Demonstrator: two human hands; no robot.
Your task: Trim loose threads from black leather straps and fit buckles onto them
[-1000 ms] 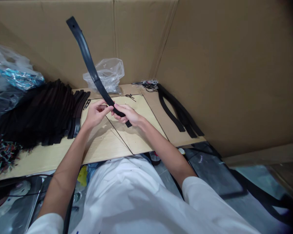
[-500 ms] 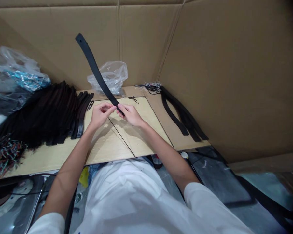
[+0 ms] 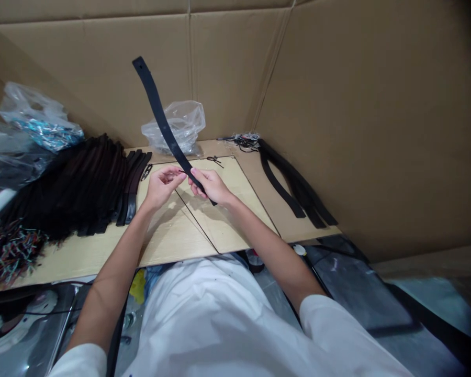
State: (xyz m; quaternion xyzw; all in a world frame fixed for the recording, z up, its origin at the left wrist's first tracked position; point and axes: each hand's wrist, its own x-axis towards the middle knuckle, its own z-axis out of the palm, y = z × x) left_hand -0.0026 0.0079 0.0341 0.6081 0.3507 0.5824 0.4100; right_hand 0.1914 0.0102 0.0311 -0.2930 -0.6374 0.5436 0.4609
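Note:
A long, narrow black strap (image 3: 167,131) with a small hole near its far end slants up and away from my hands. My right hand (image 3: 210,186) is closed on its near part, thumb on top, with a short end sticking out below. Just left of the strap, my left hand (image 3: 163,186) is pinched, fingertips close to the strap's edge. A small dark bit shows at those fingertips, too small to name. Beneath both hands lies a pale board (image 3: 239,220) with a thin dark line across it.
At left is a large pile of dark straps (image 3: 74,183) with colourful thread ends (image 3: 11,251). Plastic bags (image 3: 43,118) rest behind it; another clear bag (image 3: 180,125) stands at the back. More black straps (image 3: 294,183) lie right. Cardboard walls (image 3: 357,104) enclose the table.
My right hand has shifted its grip farther up the strap, so more of the near end now shows below it. The strap's far end has swung slightly right. My left hand stays pinched beside it.

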